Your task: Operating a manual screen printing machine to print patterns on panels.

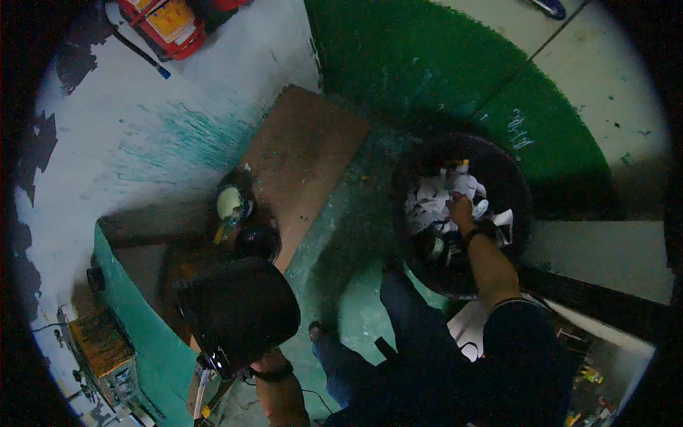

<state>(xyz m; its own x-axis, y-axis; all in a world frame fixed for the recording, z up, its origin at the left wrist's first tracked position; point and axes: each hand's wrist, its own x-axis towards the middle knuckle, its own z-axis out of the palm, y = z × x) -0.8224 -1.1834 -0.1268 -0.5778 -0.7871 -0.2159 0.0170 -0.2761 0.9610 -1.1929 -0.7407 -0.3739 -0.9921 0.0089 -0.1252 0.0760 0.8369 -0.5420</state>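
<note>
My left hand [269,360] is at the lower left, its fingers mostly hidden behind a black plastic bin [242,313]. It holds that bin tilted on its side, clear of the floor. My right arm reaches down into a large round black tub [523,203] on the right. There my right hand [461,208] is closed at a heap of crumpled white paper [429,196], fingertips down among the pieces. Darker scraps and a white cup-like piece [503,218] lie beside my wrist in the tub. The picture is dim, so small scraps cannot be named.
A brown board [309,149] lies against the wall corner. Beside it stand a container with a pale green top [229,203] and a dark round pot [257,242]. A red fire extinguisher [167,32] is at the upper left. My legs [413,306] stand between bin and tub.
</note>
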